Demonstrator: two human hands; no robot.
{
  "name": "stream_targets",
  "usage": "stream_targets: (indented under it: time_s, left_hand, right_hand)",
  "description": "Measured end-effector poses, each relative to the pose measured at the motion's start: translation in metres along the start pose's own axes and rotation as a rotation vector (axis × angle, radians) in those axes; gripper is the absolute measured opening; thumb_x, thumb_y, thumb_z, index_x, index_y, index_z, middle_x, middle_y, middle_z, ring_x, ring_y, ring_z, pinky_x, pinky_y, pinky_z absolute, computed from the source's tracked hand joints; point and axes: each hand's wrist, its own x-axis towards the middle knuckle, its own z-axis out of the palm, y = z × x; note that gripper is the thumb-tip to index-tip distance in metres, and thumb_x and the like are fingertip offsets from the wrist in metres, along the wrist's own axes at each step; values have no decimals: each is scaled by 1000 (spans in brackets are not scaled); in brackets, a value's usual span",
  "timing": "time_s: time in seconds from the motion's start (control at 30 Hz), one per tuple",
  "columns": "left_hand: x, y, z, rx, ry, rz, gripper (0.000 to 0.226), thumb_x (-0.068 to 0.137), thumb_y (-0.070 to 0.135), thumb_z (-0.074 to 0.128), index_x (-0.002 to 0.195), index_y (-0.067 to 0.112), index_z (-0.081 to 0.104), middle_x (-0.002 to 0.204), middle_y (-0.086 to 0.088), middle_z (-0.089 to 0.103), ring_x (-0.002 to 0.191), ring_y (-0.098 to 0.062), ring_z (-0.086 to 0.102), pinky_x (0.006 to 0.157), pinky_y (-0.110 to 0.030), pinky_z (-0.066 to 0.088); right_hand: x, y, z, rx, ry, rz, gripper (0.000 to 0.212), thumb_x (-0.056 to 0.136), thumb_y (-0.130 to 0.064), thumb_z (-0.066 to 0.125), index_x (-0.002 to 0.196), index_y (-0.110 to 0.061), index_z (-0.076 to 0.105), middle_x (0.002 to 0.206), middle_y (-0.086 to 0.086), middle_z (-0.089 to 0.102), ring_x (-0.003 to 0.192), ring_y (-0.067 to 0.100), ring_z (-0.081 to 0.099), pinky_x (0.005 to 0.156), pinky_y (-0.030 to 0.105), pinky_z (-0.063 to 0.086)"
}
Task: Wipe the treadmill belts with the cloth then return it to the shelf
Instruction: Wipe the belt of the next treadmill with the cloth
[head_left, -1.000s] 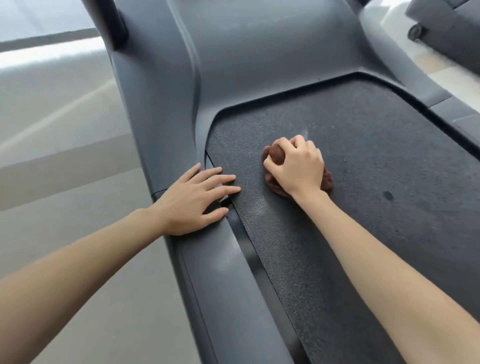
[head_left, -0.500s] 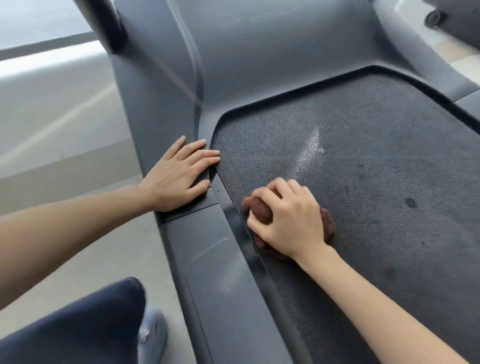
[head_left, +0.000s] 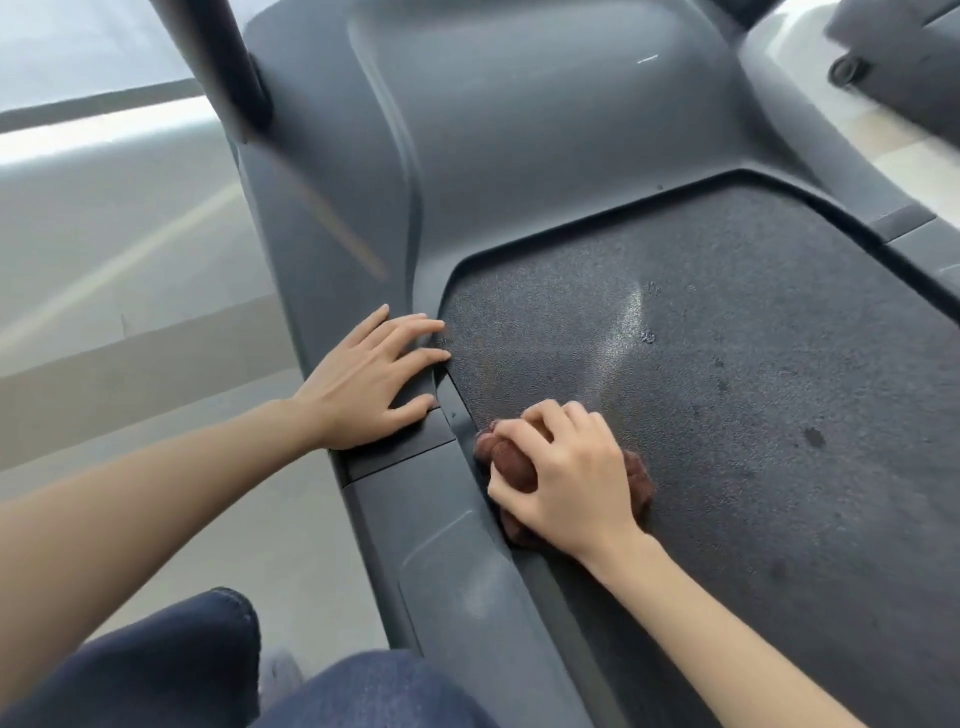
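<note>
Over the last second our right hand, closed on the bunched brown cloth, dragged it back along the belt toward its left edge, leaving a pale streak. Our left hand stayed flat and open on the side rail. Wiping seemed unfinished.

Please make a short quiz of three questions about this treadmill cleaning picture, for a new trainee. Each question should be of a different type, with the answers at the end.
1. True or false: the left hand holds the cloth.
2. Where does the cloth lie? A) on the side rail; B) on the belt near its left edge; C) on the floor.
3. Fill in: beyond the right hand, a pale ____ crosses the belt.

Key
1. False: it rests flat on the side rail, and the right hand grips the cloth.
2. B
3. streak
</note>
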Motion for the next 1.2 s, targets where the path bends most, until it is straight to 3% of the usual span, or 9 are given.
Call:
stream_targets:
  time_s: [0.27,0.5,0.67,0.93,1.03,1.2]
  left_hand:
    - [-3,-4,3,-87,52,39,51,85,45,37,124,19,58,142,-4,44,137,-20,34,117,-47,15]
    - [-1,-3,6,-45,27,38,50,84,44,36,122,19,58,140,-5,46,136,-22,36,117,-46,13]
    - [14,16,-1,-45,47,7,54,84,49,32,114,14,60,138,-9,47,135,-25,36,117,-44,13]
    - [78,83,18,-173,28,18,83,78,67,20,141,17,38,155,-3,23,145,-22,8,118,-44,2]
    - [90,97,31,-145,12,-55,87,76,69,15,143,17,33,155,0,22,145,-22,5,117,-46,-1]
    - [90,104,42,-109,59,-74,77,81,62,27,138,12,42,151,-5,34,143,-26,17,116,-53,10]
  right_hand:
    - [91,17,30,-55,47,182,27,72,-47,57,84,-24,66,82,2,57,78,27,54,67,36,42]
    - [161,61,45,-145,33,341,34,77,-50,56,99,-25,64,101,2,57,94,27,52,77,35,37]
    - [100,56,15,-122,-12,271,35,78,-48,55,103,-24,65,97,4,57,88,28,52,77,37,39]
    - [-103,55,-56,-158,122,375,29,71,-41,62,98,-29,60,91,-2,57,79,25,52,69,37,41]
    - [-93,62,-56,-142,128,393,26,70,-41,62,92,-29,64,89,-3,58,78,24,53,68,36,43]
    - [11,104,-29,-157,131,434,32,71,-49,53,90,-27,67,86,0,58,79,25,54,70,37,45]
